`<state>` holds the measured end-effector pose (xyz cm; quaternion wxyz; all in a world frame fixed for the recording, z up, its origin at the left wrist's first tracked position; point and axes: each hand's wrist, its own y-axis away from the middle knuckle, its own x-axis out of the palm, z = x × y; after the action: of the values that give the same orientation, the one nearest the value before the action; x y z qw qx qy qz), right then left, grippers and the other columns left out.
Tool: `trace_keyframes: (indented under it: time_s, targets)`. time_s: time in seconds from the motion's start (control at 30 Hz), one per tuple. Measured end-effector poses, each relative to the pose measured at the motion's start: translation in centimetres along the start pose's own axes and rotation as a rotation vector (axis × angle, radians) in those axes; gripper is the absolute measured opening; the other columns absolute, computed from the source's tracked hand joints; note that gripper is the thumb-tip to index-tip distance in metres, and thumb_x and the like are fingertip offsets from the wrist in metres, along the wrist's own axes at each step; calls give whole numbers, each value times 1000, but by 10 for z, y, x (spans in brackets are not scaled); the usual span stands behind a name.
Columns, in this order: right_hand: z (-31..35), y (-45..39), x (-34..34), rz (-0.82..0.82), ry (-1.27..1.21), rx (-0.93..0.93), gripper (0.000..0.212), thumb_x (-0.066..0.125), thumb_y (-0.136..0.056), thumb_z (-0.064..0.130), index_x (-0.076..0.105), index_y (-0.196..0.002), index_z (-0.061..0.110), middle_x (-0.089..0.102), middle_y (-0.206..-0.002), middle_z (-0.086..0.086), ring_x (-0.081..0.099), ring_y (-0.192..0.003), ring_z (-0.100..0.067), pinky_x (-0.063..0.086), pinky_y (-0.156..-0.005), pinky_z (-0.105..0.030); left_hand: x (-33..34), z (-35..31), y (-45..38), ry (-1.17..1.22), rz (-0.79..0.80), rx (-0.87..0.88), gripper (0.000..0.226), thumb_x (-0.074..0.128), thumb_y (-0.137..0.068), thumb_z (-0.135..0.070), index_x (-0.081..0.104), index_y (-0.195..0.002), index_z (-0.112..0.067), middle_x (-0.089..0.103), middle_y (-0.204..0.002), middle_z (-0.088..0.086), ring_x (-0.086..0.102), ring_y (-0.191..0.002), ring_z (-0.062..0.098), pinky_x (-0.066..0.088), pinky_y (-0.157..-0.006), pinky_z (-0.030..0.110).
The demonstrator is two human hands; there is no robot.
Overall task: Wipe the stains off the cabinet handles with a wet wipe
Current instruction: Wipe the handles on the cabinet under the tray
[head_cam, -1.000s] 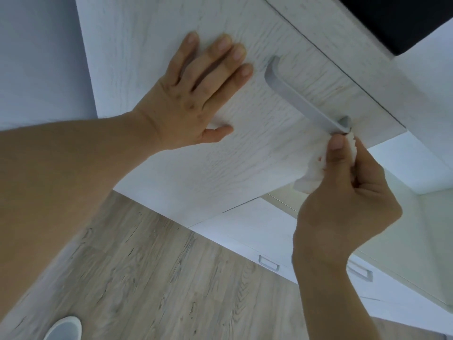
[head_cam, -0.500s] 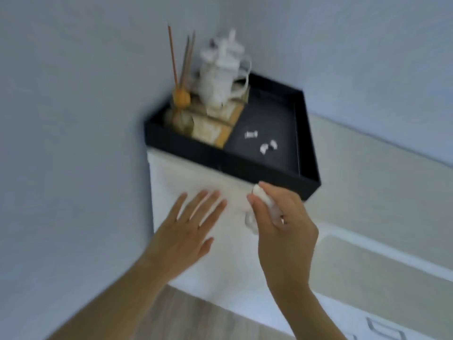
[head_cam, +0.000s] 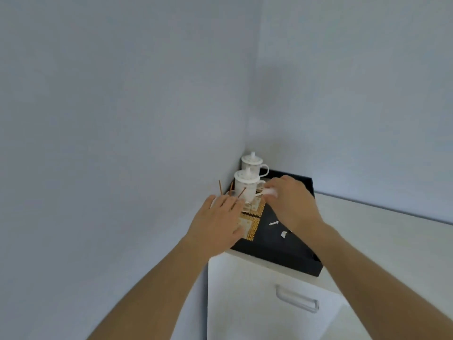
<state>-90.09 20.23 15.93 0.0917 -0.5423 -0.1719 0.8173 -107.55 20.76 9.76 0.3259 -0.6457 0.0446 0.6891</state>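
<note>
A silver bar handle (head_cam: pixel 297 298) sits on the white cabinet front (head_cam: pixel 245 303) at the lower middle, well below both hands. My right hand (head_cam: pixel 291 204) reaches over the black tray (head_cam: pixel 289 262) on the cabinet top and pinches a crumpled white wet wipe (head_cam: pixel 270 191) at its fingertips. My left hand (head_cam: pixel 218 222) stretches out with straight fingers over the tray's left edge, holding nothing.
Two lidded white cups (head_cam: pixel 247 190) stand at the tray's back left, next to thin brown sticks (head_cam: pixel 231 192) and gold-patterned mats (head_cam: pixel 252 225). Small white scraps (head_cam: pixel 273 223) lie on the tray floor. Walls close in on the left and behind. A pale countertop (head_cam: pixel 382 241) runs to the right.
The view has swung up from the cabinet front to its top. Both hands have left the handle and door and risen over the tray, the right one still holding the wipe.
</note>
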Motion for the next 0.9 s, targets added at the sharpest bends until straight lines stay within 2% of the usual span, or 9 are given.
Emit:
trace_keyframes:
  time_s: [0.07, 0.17, 0.27, 0.33, 0.43, 0.63, 0.9]
  targets:
    - [-9, -5, -18, 27, 23, -1, 27, 58, -92, 23, 61, -118, 19, 57, -113, -4, 55, -97, -18, 45, -78, -30, -19, -5, -12, -32, 5, -5, 58, 33, -99, -47, 19, -148, -19, 34, -149, 1, 30, -136, 20, 17, -115, 40]
    - [-23, -8, -39, 56, 64, -33, 24, 55, -92, 19, 63, -115, 17, 57, -107, -4, 52, -89, -18, 42, -71, -29, -42, -19, -18, -104, 32, -45, 58, 31, -100, -47, 19, -149, -19, 31, -152, 2, 28, -138, 21, 14, -116, 40]
    - [-34, -8, -56, 101, 91, -98, 24, 56, -91, 18, 63, -114, 17, 57, -107, -4, 51, -88, -18, 38, -69, -27, -65, -37, -15, -144, 69, -128, 57, 29, -101, -48, 20, -149, -20, 30, -153, 2, 26, -139, 21, 13, -116, 39]
    - [-36, -4, -64, 127, 90, -181, 23, 57, -91, 17, 64, -113, 15, 58, -106, -6, 55, -89, -21, 43, -70, -28, -78, -51, -6, -187, 85, -204, 56, 27, -101, -47, 21, -149, -19, 30, -153, 1, 25, -140, 22, 12, -116, 39]
    - [-27, 9, -69, 171, 139, -402, 20, 57, -92, 18, 63, -111, 12, 59, -106, -8, 59, -92, -25, 47, -71, -31, -99, -71, 21, -233, 161, -362, 57, 28, -101, -47, 19, -150, -18, 27, -154, 3, 21, -141, 23, 10, -117, 40]
    - [41, 76, -74, 254, 42, -757, 16, 54, -92, 18, 63, -105, 14, 54, -104, -6, 58, -91, -28, 42, -69, -30, -154, -111, 135, -300, 328, -707, 59, 30, -101, -47, 17, -151, -17, 23, -155, 3, 16, -143, 22, 7, -118, 39]
    - [192, 241, -111, 316, -243, -1177, 14, 53, -93, 17, 63, -102, 11, 54, -100, -3, 57, -88, -26, 42, -66, -30, -284, -192, 358, -462, 351, -1139, 60, 31, -101, -49, 16, -151, -21, 24, -155, -1, 15, -144, 18, 5, -118, 36]
